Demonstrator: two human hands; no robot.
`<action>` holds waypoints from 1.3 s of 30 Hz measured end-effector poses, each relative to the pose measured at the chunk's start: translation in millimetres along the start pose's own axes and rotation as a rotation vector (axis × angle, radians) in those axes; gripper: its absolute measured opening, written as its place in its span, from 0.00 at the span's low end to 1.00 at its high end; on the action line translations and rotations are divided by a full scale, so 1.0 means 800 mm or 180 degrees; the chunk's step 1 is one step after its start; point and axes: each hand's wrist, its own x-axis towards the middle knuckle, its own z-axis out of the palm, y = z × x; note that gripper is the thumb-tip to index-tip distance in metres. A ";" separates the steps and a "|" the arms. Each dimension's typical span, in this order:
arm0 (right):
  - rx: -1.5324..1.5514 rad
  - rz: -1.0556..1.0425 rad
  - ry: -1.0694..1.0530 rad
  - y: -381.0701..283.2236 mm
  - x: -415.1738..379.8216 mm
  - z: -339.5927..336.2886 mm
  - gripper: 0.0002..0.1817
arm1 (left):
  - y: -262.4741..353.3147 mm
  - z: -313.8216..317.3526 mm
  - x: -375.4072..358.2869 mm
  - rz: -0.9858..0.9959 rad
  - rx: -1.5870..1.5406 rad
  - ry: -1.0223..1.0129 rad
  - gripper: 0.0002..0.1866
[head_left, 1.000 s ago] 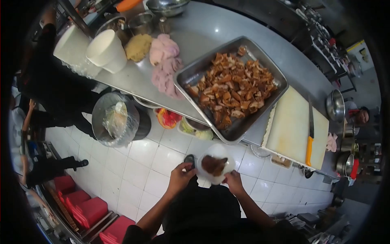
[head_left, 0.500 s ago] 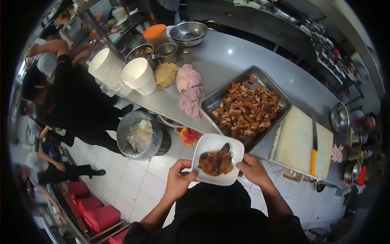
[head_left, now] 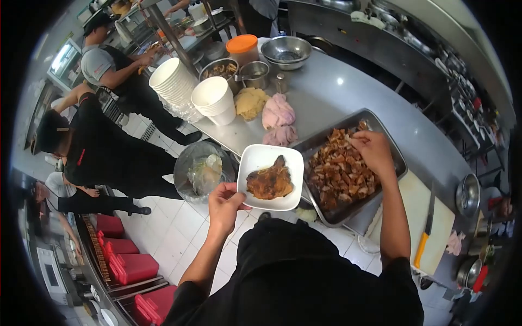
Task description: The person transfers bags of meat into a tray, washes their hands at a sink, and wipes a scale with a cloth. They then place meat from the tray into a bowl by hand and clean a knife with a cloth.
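Your left hand (head_left: 225,202) grips the near-left edge of a white square plate (head_left: 257,160) carrying one browned, roasted piece of meat (head_left: 269,182), held in the air just left of the steel surface (head_left: 331,92). To its right, a rectangular metal tray (head_left: 399,157) on that surface is filled with chopped brown roasted meat pieces (head_left: 340,179). Your right hand (head_left: 371,150) rests over the tray's far end, fingers curled down onto the pieces.

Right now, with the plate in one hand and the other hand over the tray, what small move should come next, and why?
Probably pinch up some chopped meat: the right hand is already over the tray, while the left hand holds the plate beside it.
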 end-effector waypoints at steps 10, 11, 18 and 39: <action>0.0423 -0.1167 -0.0763 -0.073 0.165 0.128 0.06 | -0.012 -0.051 0.105 -0.0009 -0.0083 -0.0154 0.10; 0.0561 -0.0818 -0.1105 -0.079 0.191 0.165 0.07 | -0.012 -0.058 0.117 -0.0042 0.0150 -0.0230 0.10; -0.0510 -0.1068 0.0028 -0.180 0.264 0.314 0.12 | -0.014 -0.076 0.155 -0.0203 0.0151 -0.0541 0.09; -0.0673 0.0125 0.1038 -0.050 0.130 0.147 0.12 | 0.009 -0.053 0.224 -0.0430 0.0225 -0.1292 0.10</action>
